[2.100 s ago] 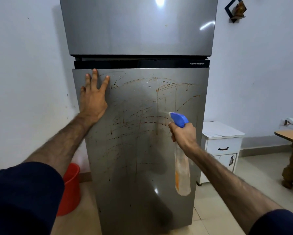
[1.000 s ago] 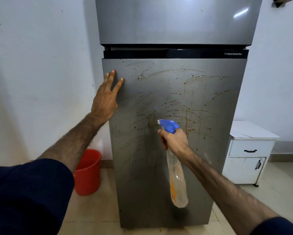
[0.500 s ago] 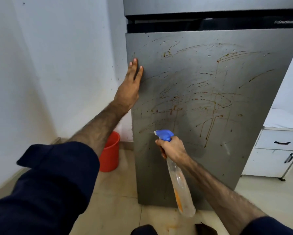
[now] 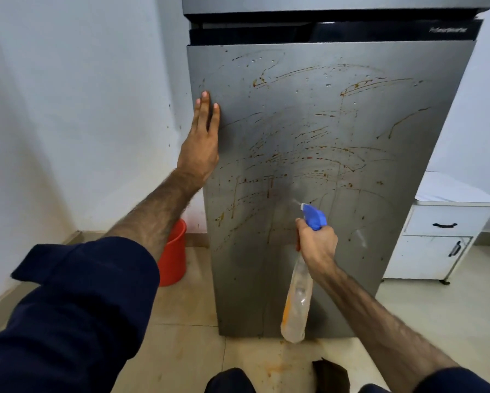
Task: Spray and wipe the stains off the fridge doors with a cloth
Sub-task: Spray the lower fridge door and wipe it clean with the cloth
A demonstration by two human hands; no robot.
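Fingers (image 4: 208,109) of left hand (image 4: 200,148) flat on lower door (image 4: 380,194), centre-left | right hand (image 4: 317,245) grips spray bottle (image 4: 297,302) | advice: mist every stain (image 4: 295,165) evenly before wiping.

Soft even indoor light, dim-ish; faint shadow on fridge door (image 4: 351,251); wide-angle bend at edges; slight blur overall.

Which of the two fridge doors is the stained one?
The lower door, where the left hand rests flat; brown streaks cover it. The upper door looks clean in its visible strip.
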